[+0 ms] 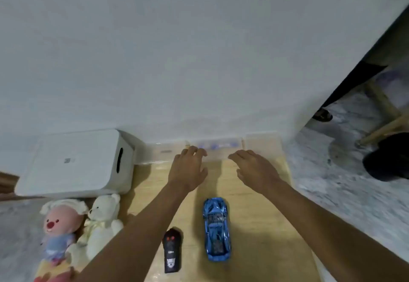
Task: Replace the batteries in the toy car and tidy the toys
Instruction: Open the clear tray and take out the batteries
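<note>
The left hand (pixel 188 166) and right hand (pixel 254 168) are stretched forward, fingers loosely spread and holding nothing, at the near edge of a clear plastic box (pixel 163 151) by the wall. Between the forearms, a shiny blue toy car (pixel 215 228) lies on the pale wooden desk (pixel 265 237), with a black remote control (pixel 171 250) just to its left.

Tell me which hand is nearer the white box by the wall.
Left. The left hand is just right of the white box; the right hand is farther right, beyond the left hand.
</note>
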Demonstrator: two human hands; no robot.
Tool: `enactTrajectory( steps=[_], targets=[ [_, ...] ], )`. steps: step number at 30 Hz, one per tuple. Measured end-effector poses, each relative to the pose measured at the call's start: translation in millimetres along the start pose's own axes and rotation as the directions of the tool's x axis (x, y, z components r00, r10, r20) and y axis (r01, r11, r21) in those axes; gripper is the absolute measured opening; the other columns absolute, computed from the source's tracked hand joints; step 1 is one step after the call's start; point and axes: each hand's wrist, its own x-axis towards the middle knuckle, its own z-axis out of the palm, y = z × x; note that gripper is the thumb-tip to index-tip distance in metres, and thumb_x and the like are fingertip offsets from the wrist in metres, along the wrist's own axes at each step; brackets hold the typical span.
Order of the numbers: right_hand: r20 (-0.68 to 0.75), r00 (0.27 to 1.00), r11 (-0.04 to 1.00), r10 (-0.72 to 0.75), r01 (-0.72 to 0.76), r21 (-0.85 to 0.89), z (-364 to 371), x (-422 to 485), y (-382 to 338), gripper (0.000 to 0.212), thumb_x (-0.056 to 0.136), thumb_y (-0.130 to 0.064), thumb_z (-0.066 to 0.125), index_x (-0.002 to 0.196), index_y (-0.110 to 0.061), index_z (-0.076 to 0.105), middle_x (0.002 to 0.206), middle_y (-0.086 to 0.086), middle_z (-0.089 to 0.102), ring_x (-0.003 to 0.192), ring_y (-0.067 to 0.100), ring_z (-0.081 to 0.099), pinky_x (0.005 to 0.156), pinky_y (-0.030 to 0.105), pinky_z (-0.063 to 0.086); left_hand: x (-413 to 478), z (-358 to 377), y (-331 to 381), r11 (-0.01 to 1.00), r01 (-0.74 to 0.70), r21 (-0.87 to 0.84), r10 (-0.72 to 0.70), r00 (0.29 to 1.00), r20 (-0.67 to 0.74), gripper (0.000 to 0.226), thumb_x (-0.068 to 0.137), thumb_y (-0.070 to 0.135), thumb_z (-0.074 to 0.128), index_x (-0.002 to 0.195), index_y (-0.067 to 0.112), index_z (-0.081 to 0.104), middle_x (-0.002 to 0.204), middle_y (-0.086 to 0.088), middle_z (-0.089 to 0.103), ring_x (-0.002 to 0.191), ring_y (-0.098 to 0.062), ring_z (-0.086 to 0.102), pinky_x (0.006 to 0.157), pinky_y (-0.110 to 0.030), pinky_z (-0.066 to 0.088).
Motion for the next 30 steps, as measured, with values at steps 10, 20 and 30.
enactTrajectory(
  steps=[10,20,30],
  targets=[
    [0.012,1.0,0.989,0.001,0.0,-0.149,29.4,51.1,10.0,0.06,0.049,0.008,0.08,0.105,-0.01,0.069,0.101,0.01,0.068,0.09,0.032,0.066,0.065,0.039,0.056,47.1,33.6,-13.7,0.974,0.019,0.226,-0.01,0.999,-0.042,0.046,0.071,0.013,0.08,0.114,0.016,0.068,0.111,-0.007,0.067,0.097,-0.03,0.067,0.079,-0.041,0.053],
    [0.016,0.998,0.972,-0.067,0.069,-0.225,38.6,59.7,15.7,0.053,0.048,0.009,0.08,0.097,-0.006,0.068,0.086,0.011,0.066,0.079,0.033,0.065,0.042,0.036,0.051,49.1,36.0,-24.0,0.931,-0.195,0.309,0.235,0.967,-0.097,0.046,0.047,0.005,0.093,0.089,0.009,0.073,0.076,-0.007,0.066,0.052,-0.024,0.065,0.033,-0.028,0.042],
    [0.002,0.995,0.982,-0.097,0.096,-0.161,29.4,61.2,18.7,0.045,0.048,0.002,0.08,0.09,-0.006,0.069,0.088,0.011,0.07,0.079,0.033,0.067,0.044,0.036,0.055,51.6,37.8,-30.4,0.924,-0.216,0.316,0.283,0.941,-0.184,0.039,0.046,0.004,0.088,0.081,0.008,0.071,0.07,-0.004,0.063,0.047,-0.023,0.058,0.032,-0.025,0.037]
  ],
)
